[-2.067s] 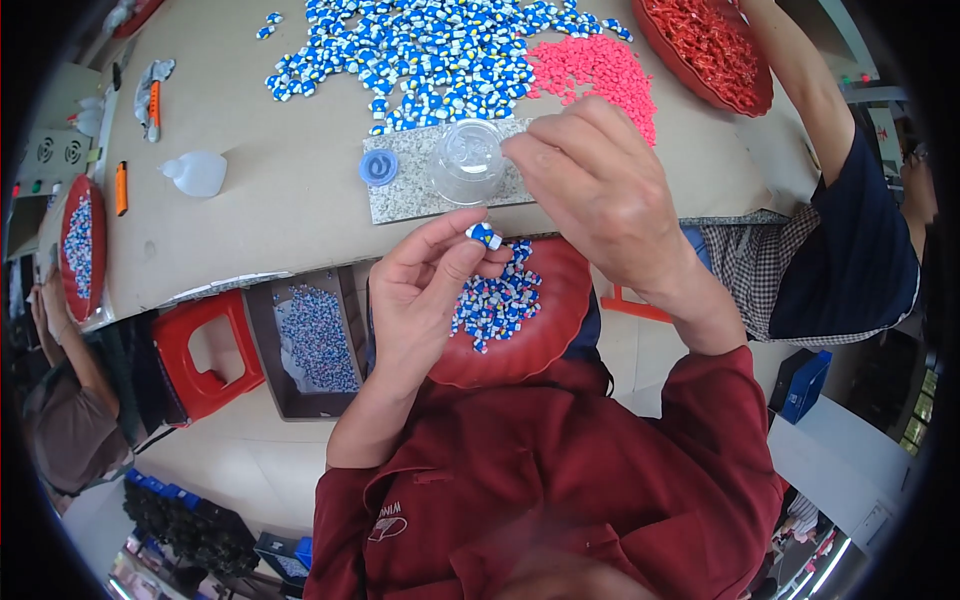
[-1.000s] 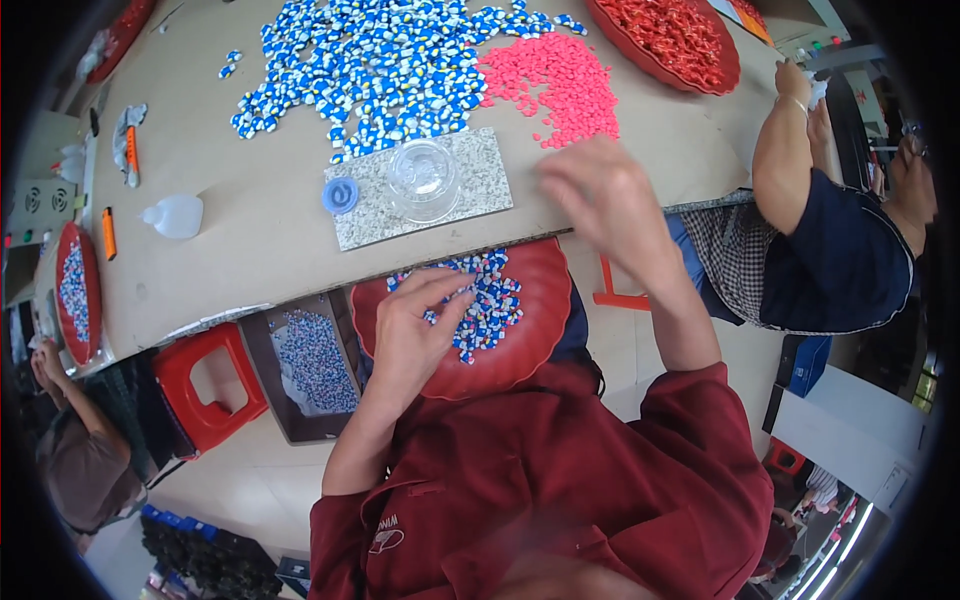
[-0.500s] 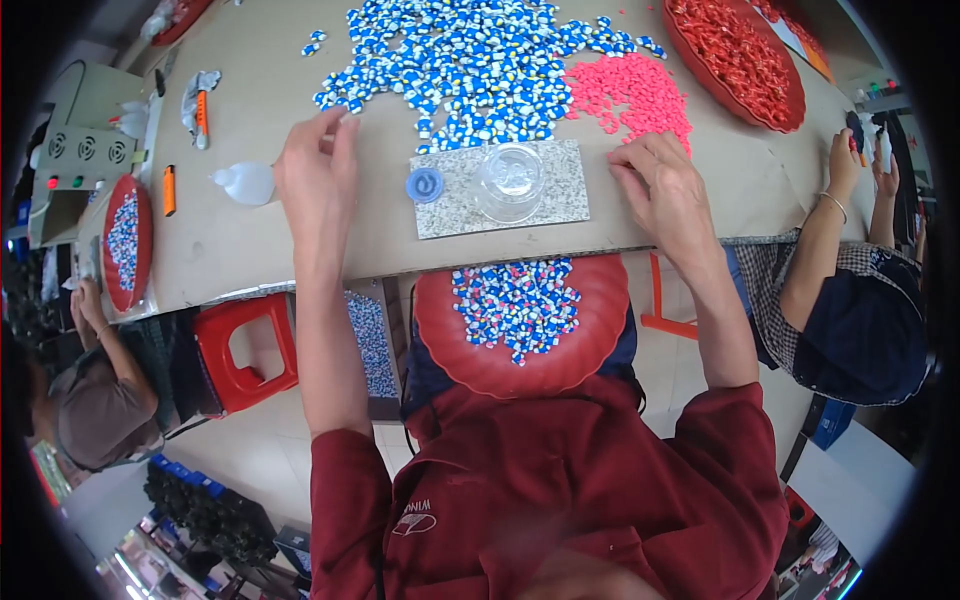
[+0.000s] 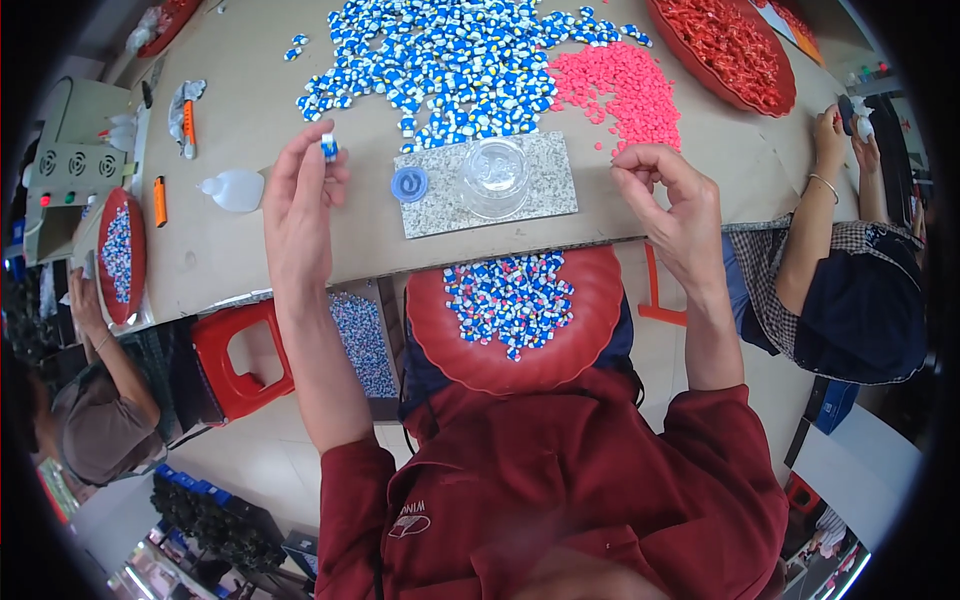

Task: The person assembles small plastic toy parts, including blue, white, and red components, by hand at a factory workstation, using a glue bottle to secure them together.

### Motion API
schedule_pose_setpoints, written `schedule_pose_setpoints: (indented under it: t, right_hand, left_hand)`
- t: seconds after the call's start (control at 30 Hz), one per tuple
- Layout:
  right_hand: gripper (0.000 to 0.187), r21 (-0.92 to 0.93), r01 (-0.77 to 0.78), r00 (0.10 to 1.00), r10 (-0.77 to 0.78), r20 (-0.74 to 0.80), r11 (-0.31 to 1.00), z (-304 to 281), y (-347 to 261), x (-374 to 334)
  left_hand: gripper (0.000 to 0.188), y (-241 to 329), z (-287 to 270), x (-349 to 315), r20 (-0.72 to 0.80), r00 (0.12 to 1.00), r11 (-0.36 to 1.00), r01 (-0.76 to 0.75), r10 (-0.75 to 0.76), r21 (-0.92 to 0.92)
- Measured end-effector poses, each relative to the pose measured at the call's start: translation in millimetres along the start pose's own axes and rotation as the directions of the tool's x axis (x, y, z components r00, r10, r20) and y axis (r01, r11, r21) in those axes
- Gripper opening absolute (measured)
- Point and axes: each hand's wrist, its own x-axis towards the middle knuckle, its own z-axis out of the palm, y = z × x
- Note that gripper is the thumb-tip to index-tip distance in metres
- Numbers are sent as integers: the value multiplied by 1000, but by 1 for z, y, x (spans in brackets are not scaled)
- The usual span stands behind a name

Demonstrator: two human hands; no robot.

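Note:
Between the thumb and fingers of my left hand (image 4: 300,215) is a small blue-and-white piece (image 4: 329,148), raised over the table. My right hand (image 4: 682,205) is pinched closed just below the pile of small flat pink pieces (image 4: 630,95); whatever its fingertips hold is too small to make out. Between the hands lies a speckled stone slab (image 4: 550,190), bearing a clear round dish (image 4: 495,180) and a small blue cup (image 4: 409,184). Beyond it spreads a large heap of blue-and-white pieces (image 4: 440,70).
A red scalloped plate (image 4: 500,375) with blue, white and pink pieces rests on my lap. Left are a squeeze bottle (image 4: 235,190), orange cutters (image 4: 160,201) and a machine (image 4: 75,160). A red tray (image 4: 780,90) stands far right. People work on both sides.
My left hand has turned and drawn back from the heap's edge, with the blue-and-white piece now showing in its fingers. My right hand has shifted slightly away from the pink pile, fingertips pinched.

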Motion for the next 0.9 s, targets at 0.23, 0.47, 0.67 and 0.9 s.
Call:
schedule_pose_setpoints:
  t: [0.23,0.47,0.67,0.9]
  right_hand:
    - [12,109,131,991,-129,-18,985,11,-14,-17]
    - [15,124,104,988,-117,105,987,24,-41,-30]
    - [16,-5,320,947,-319,44,948,30,-39,-34]
    - [17,55,190,981,-192,30,980,33,-39,-37]
  left_hand:
    - [28,3,27,-74,196,976,882,172,-93,-438]
    - [18,-2,91,-111,136,986,995,99,-98,-1]
    - [16,-14,112,-107,161,960,916,-270,231,298]
    - [17,-18,112,-107,94,975,946,-217,199,240]
